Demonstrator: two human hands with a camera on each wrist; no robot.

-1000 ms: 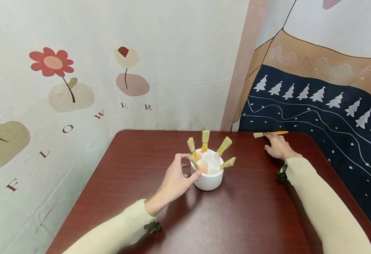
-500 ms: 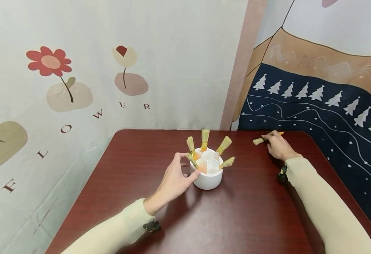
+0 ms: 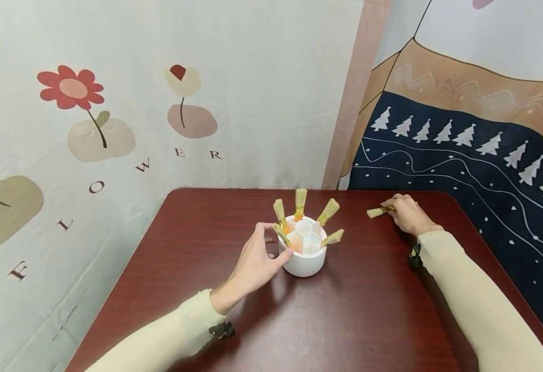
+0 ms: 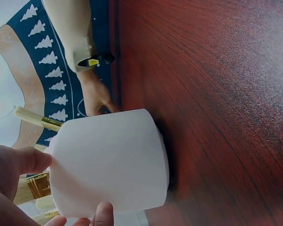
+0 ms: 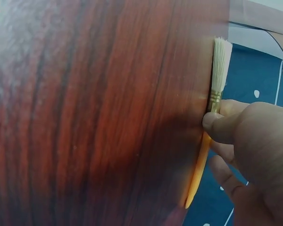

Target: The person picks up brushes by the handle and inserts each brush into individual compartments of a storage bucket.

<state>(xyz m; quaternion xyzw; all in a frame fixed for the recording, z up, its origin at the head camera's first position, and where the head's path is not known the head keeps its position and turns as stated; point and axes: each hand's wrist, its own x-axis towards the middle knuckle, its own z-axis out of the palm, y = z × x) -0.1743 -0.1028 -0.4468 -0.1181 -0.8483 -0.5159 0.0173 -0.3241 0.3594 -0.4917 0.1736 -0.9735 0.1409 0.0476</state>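
Observation:
A round white holder [image 3: 305, 264] with inner compartments stands on the table, several paintbrushes fanned out of it, bristles up. My left hand [image 3: 252, 263] grips its left side, thumb at the near rim and fingers round the back; the left wrist view shows the holder's smooth wall [image 4: 108, 160] between thumb and fingers. At the far right of the table, my right hand [image 3: 409, 214] pinches another paintbrush [image 3: 379, 212] near its metal band. In the right wrist view that brush's pale bristles [image 5: 221, 63] point away and its orange handle [image 5: 198, 174] runs down beside the fingers.
The dark red wooden table [image 3: 197, 227] has its back edge close behind my right hand. A pale flower-printed cloth [image 3: 271, 103] hangs behind it, and a navy cloth with white trees [image 3: 485, 165] hangs along the right side.
My right hand has gone from touching the lying brush to pinching it, and the brush has shifted slightly toward me and left. The left hand and holder have stayed put.

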